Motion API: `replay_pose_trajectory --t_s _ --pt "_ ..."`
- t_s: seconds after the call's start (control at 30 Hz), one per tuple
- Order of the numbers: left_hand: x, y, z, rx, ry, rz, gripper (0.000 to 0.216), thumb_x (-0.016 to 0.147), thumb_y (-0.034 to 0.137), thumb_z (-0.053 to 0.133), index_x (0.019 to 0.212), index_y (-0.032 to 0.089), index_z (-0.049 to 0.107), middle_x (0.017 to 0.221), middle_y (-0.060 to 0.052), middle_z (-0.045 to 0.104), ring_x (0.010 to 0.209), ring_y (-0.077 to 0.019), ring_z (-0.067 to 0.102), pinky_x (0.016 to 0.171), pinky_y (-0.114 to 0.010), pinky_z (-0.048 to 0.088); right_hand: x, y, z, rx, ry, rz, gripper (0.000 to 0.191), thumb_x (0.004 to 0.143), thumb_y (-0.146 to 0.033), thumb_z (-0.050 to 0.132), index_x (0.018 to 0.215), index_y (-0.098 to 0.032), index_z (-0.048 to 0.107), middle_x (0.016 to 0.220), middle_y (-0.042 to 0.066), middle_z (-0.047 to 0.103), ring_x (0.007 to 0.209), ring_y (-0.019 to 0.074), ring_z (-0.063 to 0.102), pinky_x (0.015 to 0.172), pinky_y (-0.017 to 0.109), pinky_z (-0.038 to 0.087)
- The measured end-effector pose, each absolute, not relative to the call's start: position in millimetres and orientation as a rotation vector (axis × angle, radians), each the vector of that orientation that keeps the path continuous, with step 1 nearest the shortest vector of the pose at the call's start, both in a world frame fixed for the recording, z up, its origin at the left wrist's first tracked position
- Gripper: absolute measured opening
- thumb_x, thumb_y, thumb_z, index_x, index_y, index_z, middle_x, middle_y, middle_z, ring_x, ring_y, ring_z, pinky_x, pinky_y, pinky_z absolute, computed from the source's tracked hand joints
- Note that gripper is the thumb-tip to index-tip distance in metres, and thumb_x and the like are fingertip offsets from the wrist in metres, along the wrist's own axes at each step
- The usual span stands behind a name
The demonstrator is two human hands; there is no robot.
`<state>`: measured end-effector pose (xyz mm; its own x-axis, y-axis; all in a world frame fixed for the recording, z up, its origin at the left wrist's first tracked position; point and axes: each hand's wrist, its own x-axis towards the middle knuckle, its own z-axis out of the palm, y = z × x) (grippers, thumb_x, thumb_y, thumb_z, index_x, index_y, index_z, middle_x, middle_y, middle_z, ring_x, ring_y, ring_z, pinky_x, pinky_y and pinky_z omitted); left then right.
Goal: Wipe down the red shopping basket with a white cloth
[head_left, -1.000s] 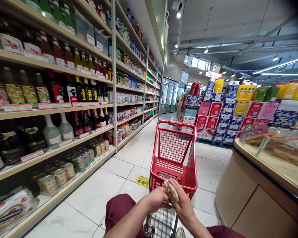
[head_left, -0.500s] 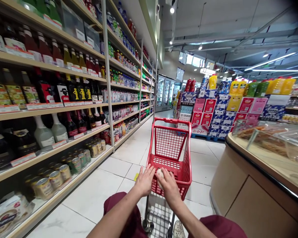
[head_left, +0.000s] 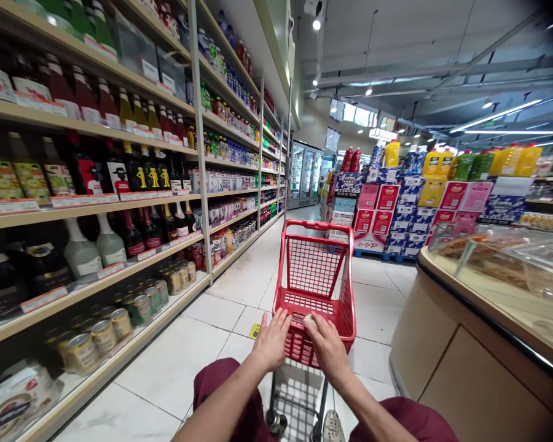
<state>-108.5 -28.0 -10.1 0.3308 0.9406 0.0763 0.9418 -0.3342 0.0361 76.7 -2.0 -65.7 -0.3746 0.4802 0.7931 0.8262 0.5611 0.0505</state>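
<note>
A red shopping cart (head_left: 316,270) with a mesh basket stands in the aisle right in front of me. My left hand (head_left: 271,341) rests on the cart's near rim with its fingers laid over the edge. My right hand (head_left: 327,347) grips the same rim beside it, and a small pale crumpled thing (head_left: 309,319) shows under its fingers. The basket looks empty inside.
Shelves of bottles and cans (head_left: 120,202) line the left side. A curved tan counter (head_left: 470,344) with a glass food case juts in on the right. Stacked drink boxes (head_left: 396,209) and fridges (head_left: 304,175) stand ahead on the white tile floor.
A second ago both hands held the pale thing above the cart handle; they have since come down onto the cart's rim. The cart and view have shifted slightly forward.
</note>
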Motion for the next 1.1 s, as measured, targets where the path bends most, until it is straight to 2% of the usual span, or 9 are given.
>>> replay_pose_trajectory --t_s 0.13,0.33,0.57,0.7,0.8,0.93,1.0,1.1 --pt "-104 -28 -10 -2.552 -1.822 -0.137 0.076 0.067 0.022 0.04 0.137 0.012 0.014 0.146 -0.008 0.012 0.133 -0.0216 0.002 0.106 -0.049 0.002 113 -5 -75 -1.101 -1.949 -0.584 0.046 0.08 -0.008 0.034 0.122 -0.023 0.047 0.131 0.01 0.044 0.12 0.0213 0.04 0.097 0.042 0.034" --pt "-106 -31 -6 -2.553 -1.785 -0.092 0.08 0.064 0.022 0.042 0.137 0.011 0.013 0.145 -0.009 0.013 0.133 -0.0213 0.002 0.106 -0.048 0.002 66 -8 -72 -0.967 -1.984 -0.542 0.048 0.081 -0.004 0.034 0.124 -0.023 0.045 0.134 0.01 0.04 0.125 0.0199 0.033 0.098 0.042 0.034" --pt "-101 -32 -4 -2.523 -1.815 -0.129 0.074 0.067 0.022 0.04 0.136 0.008 0.017 0.145 -0.011 0.015 0.133 -0.0226 0.006 0.105 -0.05 0.003 136 -18 -74 -1.126 -1.897 -0.515 0.057 0.08 0.0 0.028 0.13 -0.027 0.036 0.14 0.008 0.03 0.125 0.0209 0.032 0.099 0.047 0.031" --pt "-100 -36 1 -2.574 -1.781 -0.109 0.075 0.067 0.024 0.042 0.136 0.009 0.017 0.144 -0.011 0.018 0.133 -0.0231 0.008 0.106 -0.049 0.002 97 -18 -73 -0.984 -1.97 -0.488 0.052 0.081 -0.004 0.034 0.127 -0.027 0.041 0.138 0.008 0.034 0.125 0.0206 0.032 0.097 0.045 0.035" --pt "-105 -39 10 -2.595 -1.723 -0.137 0.069 0.069 0.019 0.04 0.135 0.011 0.021 0.141 -0.011 0.027 0.13 -0.0221 0.018 0.106 -0.048 0.001 92 -17 -70 -0.883 -2.051 -0.473 0.047 0.083 -0.007 0.035 0.125 -0.027 0.044 0.135 0.008 0.038 0.123 0.0195 0.035 0.097 0.043 0.036" --pt "-97 -37 23 -2.544 -1.772 -0.207 0.043 0.077 0.016 0.034 0.119 0.014 0.044 0.115 -0.012 0.054 0.113 -0.0229 0.042 0.105 -0.048 0.007 144 -13 -74 -1.001 -2.024 -0.407 0.047 0.082 -0.008 0.033 0.124 -0.027 0.045 0.136 0.006 0.037 0.123 0.0195 0.037 0.098 0.041 0.036" --pt "-82 -36 25 -2.555 -1.779 -0.183 0.034 0.077 0.016 0.036 0.108 0.015 0.051 0.104 -0.011 0.058 0.105 -0.024 0.046 0.104 -0.049 0.009 171 -8 -79 -1.077 -2.007 -0.393 0.047 0.081 -0.008 0.033 0.122 -0.026 0.048 0.135 0.006 0.039 0.121 0.0196 0.038 0.096 0.04 0.038" --pt "-49 -40 23 -2.593 -1.742 -0.134 0.03 0.075 0.018 0.04 0.102 0.014 0.054 0.097 -0.011 0.059 0.101 -0.0254 0.048 0.103 -0.049 0.009 204 3 -87 -1.183 -2.027 -0.399 0.051 0.076 -0.006 0.031 0.118 -0.026 0.052 0.133 0.006 0.042 0.118 0.0192 0.043 0.096 0.042 0.037"
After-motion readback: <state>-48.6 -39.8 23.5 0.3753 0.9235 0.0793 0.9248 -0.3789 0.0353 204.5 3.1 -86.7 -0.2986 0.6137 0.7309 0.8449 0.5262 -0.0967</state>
